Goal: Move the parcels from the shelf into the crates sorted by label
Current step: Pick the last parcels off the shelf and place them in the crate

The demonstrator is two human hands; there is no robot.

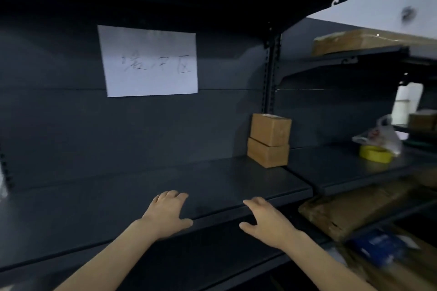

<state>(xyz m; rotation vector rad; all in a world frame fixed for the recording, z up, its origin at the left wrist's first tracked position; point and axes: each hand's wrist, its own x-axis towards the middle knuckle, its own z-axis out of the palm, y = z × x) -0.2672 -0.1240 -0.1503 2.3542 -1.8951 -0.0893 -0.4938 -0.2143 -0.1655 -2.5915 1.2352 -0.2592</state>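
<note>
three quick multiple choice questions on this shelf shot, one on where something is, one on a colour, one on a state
1. Where on the shelf do the two stacked cardboard boxes stand? A left end B centre C right end
2. What colour is the tape roll? A yellow B blue C red
3. What do the left hand and right hand hold? A a box B nothing C the tape

Answers: C, they sit at its right end; A, the roll is yellow; B, both hands are empty, fingers relaxed.
</note>
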